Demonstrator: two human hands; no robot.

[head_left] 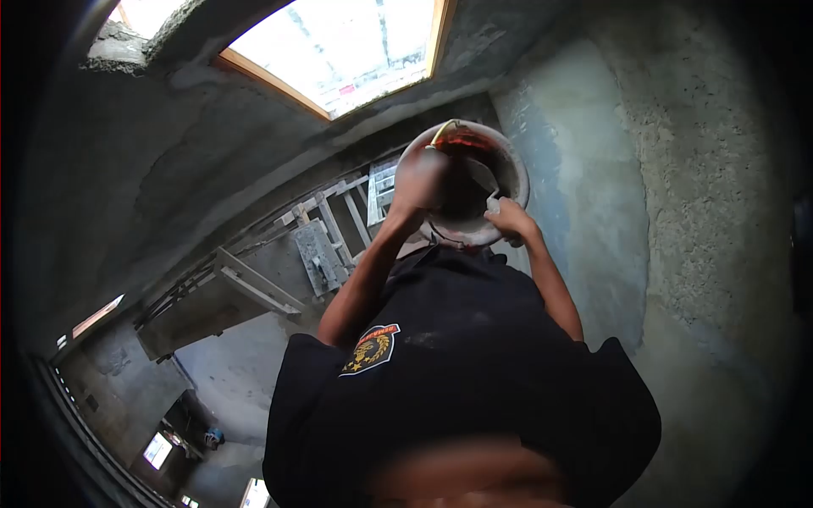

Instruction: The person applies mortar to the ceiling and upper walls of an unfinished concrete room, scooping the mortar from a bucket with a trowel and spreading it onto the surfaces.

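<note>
The bucket point(464, 182) is held up at about 12 o'clock, above the dark shirt point(457, 372), with its open mouth turned to the camera. A bright window point(347, 46) is at 11 o'clock, and wooden scaffolding point(288, 271) at 9 o'clock. The left hand point(419, 182) grips the rim, closed on it. The right hand point(508, 218) closes on the lower rim.

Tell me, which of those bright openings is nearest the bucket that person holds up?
The big wood-framed opening at the top, just above the bucket. The other windows are small and far off at lower left.
</note>
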